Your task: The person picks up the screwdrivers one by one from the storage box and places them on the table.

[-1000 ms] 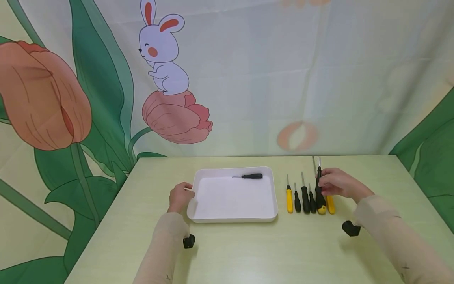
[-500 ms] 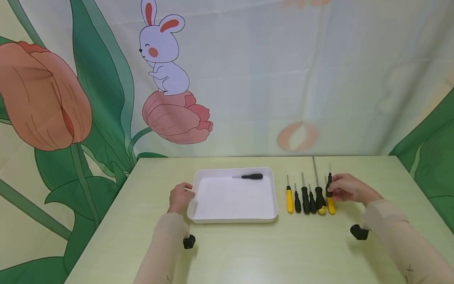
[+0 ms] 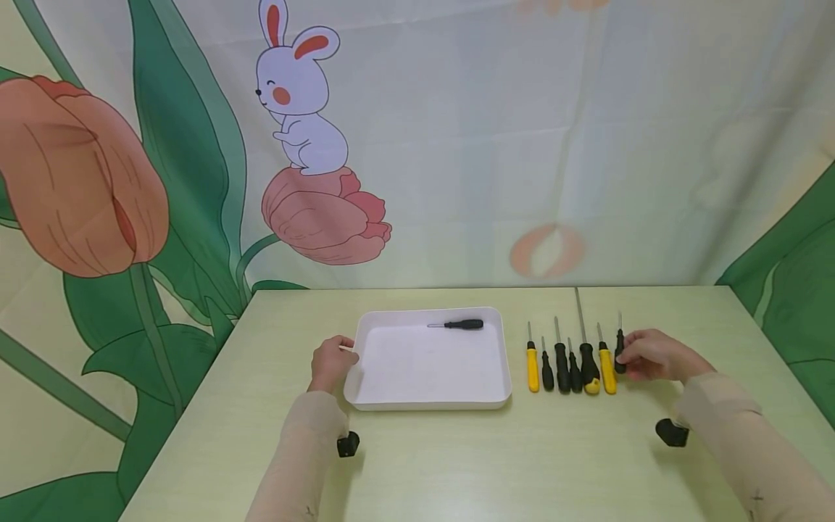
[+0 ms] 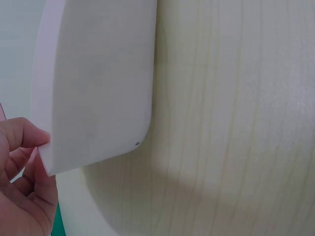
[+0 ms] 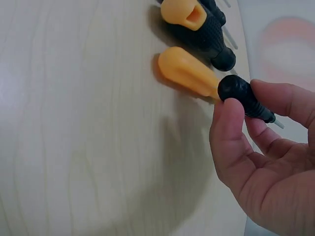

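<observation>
My left hand (image 3: 331, 365) pinches the left rim of a white tray (image 3: 424, 373). In the left wrist view, thumb and fingers grip the rim of that tray (image 4: 106, 73). A small black screwdriver (image 3: 464, 324) lies sideways in its upper right part. With its tip pointing away from me, another small black screwdriver (image 3: 620, 351) is held in the right hand (image 3: 659, 355), at the right end of a row of screwdrivers. Fingertips pinch this screwdriver's handle (image 5: 236, 91) in the right wrist view. Just left of it lies a yellow-handled screwdriver (image 3: 607, 373).
Several screwdrivers lie side by side right of the tray, among them a yellow-handled one (image 3: 533, 371) and a large black one with a yellow end (image 3: 590, 370). The pale wooden table (image 3: 483, 464) meets a printed curtain (image 3: 443, 159) at its back edge.
My right hand has carried the small black screwdriver rightward, from over the large black one, past the yellow-handled one, to the row's right end. The left hand and tray have stayed put.
</observation>
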Demonstrator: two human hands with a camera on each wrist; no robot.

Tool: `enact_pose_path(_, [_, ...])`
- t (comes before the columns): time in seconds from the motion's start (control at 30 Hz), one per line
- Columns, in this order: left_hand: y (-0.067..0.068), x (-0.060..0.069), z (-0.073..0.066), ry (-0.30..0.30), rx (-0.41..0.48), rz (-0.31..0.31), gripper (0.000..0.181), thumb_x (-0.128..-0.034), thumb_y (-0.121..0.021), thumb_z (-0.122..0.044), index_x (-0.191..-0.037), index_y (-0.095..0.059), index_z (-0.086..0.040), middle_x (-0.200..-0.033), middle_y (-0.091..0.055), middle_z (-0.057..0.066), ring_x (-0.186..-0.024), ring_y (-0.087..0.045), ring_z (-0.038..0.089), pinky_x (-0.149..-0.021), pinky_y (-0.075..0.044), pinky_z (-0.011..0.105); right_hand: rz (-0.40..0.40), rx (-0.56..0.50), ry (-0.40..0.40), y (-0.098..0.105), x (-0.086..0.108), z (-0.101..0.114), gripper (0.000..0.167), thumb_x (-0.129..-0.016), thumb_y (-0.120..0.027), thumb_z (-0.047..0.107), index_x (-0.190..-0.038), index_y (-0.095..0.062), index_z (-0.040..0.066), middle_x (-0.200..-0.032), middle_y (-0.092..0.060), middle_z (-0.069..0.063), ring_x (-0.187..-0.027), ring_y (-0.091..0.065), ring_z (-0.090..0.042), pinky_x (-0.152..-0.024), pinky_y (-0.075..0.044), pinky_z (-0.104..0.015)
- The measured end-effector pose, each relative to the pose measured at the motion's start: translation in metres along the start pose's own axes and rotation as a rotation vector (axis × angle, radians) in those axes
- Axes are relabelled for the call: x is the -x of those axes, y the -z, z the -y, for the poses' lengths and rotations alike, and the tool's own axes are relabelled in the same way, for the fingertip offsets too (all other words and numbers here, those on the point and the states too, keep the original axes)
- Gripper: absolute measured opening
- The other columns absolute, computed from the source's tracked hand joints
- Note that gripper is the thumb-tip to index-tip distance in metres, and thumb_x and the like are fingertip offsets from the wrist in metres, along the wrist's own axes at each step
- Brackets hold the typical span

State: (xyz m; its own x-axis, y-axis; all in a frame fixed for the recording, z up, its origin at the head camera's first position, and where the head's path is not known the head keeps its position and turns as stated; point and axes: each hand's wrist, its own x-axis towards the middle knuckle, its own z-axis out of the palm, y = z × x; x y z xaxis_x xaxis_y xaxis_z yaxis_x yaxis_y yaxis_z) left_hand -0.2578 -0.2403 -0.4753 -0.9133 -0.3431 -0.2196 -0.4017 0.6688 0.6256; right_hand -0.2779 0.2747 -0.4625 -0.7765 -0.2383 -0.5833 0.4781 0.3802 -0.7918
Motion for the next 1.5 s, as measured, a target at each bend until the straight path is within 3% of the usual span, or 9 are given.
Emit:
enact_pose_path(0.4, [0.001,0.001,-0.001,-0.001,0.005,-0.002,0.029,-0.0785,-0.055,-0.011,-0.107,-0.057,-0.005,-0.101,-0.062,0.015,-0.087,-0.056,0.026,-0.071,-0.042,0.033,-0.034,0.055,-0.076,-0.002,-0.001,-0.007,0.024,-0.079,-0.055,0.001,-0.094,-0.036,0.000,-0.068,-0.052,-0.002,-0.052,-0.052,-0.011,-0.055,-0.048,-0.023])
enact_pose_path(0.67, [0.000,0.000,-0.002,0.006,0.009,-0.004,0.028,-0.0788,-0.055,-0.011,-0.106,-0.057,-0.005,-0.100,-0.062,0.015,-0.086,-0.055,0.025,-0.070,-0.042,0.032,-0.070,0.138,-0.113,-0.007,-0.003,-0.009,0.036,-0.078,-0.055,-0.001,-0.106,-0.034,-0.008,-0.069,-0.053,-0.004,-0.053,-0.050,-0.011,-0.055,-0.047,-0.023])
enact_pose_path(1.03, [0.001,0.000,-0.002,-0.002,0.001,0.001,0.028,-0.0791,-0.055,-0.011,-0.106,-0.057,-0.005,-0.101,-0.061,0.015,-0.086,-0.055,0.025,-0.070,-0.042,0.033,-0.092,0.241,-0.137,-0.010,-0.005,-0.006,0.040,-0.078,-0.055,0.000,-0.110,-0.034,-0.011,-0.071,-0.050,-0.007,-0.052,-0.048,-0.013,-0.053,-0.047,-0.024])
enact_pose_path(1.23, [0.000,0.000,-0.001,0.001,0.004,0.000,0.028,-0.0789,-0.055,-0.011,-0.106,-0.057,-0.005,-0.101,-0.061,0.015,-0.086,-0.055,0.025,-0.070,-0.042,0.032,-0.125,0.295,-0.169,-0.013,-0.006,-0.003,0.040,-0.077,-0.056,0.001,-0.109,-0.036,-0.011,-0.072,-0.050,-0.009,-0.051,-0.048,-0.013,-0.053,-0.048,-0.024])
enact_pose_path(1.5, [-0.001,-0.001,0.001,-0.004,-0.005,-0.006,0.028,-0.0781,-0.055,-0.011,-0.106,-0.058,-0.005,-0.099,-0.062,0.014,-0.085,-0.055,0.025,-0.070,-0.042,0.032,-0.134,0.323,-0.149,-0.016,-0.003,-0.003,0.034,-0.076,-0.056,0.001,-0.102,-0.039,-0.011,-0.071,-0.051,-0.009,-0.050,-0.048,-0.013,-0.052,-0.048,-0.024])
